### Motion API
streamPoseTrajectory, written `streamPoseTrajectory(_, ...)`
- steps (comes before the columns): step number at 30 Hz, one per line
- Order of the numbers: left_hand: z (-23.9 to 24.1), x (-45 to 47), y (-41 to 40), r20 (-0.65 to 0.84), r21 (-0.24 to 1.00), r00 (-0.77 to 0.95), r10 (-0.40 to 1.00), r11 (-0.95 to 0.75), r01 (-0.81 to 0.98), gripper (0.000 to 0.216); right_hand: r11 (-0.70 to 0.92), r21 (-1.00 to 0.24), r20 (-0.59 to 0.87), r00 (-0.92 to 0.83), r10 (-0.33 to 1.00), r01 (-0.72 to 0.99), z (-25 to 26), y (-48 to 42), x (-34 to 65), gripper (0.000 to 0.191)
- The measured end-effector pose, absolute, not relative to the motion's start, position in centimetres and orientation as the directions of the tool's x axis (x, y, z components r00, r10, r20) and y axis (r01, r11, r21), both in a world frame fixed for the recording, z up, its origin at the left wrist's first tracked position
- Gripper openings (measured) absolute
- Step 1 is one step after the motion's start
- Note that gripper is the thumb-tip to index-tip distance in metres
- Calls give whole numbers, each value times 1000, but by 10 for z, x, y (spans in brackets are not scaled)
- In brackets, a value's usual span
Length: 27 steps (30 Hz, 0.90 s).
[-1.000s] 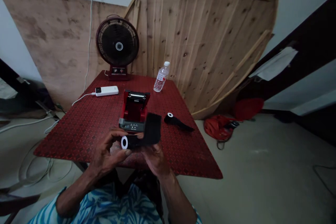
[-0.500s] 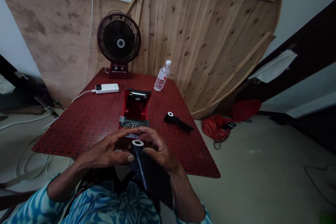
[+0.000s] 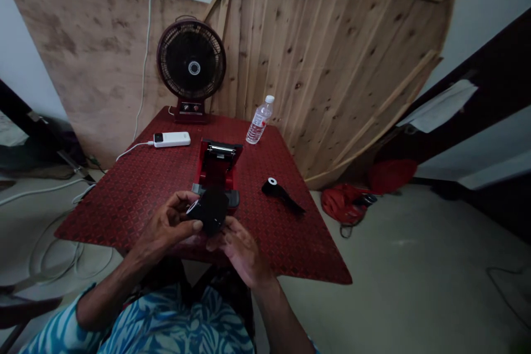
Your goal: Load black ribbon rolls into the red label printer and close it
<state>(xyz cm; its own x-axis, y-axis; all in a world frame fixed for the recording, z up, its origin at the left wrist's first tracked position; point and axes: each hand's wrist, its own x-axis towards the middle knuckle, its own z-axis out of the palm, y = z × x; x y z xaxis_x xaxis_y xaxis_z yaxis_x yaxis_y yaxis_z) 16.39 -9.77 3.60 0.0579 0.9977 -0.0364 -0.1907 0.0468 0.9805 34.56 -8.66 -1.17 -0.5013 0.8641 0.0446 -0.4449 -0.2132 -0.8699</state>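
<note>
Blue-and-white shirt [image 3: 178, 326]: forearms reach forward past it, angled in toward each other; the hands meet on the near side of the red device [image 3: 217, 174], which sits lid-up on the table
Left hand [image 3: 172, 227]: just near and left of the device; holding the roll's left end, thumb on the near side, fingers curled round the far side
Right hand [image 3: 240, 249]: near side of the device, a bit to its right; fingers bunched narrow against the roll's loose strip; can't tell if they actually pinch it
Black roll [image 3: 211, 210]: long axis looks roughly sideways, slightly tilted; white core end faces left; loose strip hides part of the device's near edge
Roll vs hands: right between them; left hand wraps the core end, right fingertips touch the strip's near-right corner
Spare roll [image 3: 271, 188]: right of the device; white core up, black tail trailing right and nearer
Bottle [image 3: 260, 120]: beyond the device, to its right
</note>
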Motion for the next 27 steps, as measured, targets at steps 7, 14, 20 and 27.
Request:
streamPoseTrajectory(7,32,176,-104,1,984,109,994,18,-175,41,129,-991,128,-337,933,-19,20,-102,351,35)
streamPoseTrajectory(14,40,160,-104,-58,994,202,978,37,106,29,427,-865,306,-397,865,265,21,-103,355,26)
streamPoseTrajectory(20,65,141,-66,113,990,-177,978,-96,101,44,380,-906,344,-200,917,184,-5,-84,379,32)
streamPoseTrajectory(27,40,146,8,146,927,69,987,-160,338,39,270,-906,292,19,956,325,-59,-64,415,25)
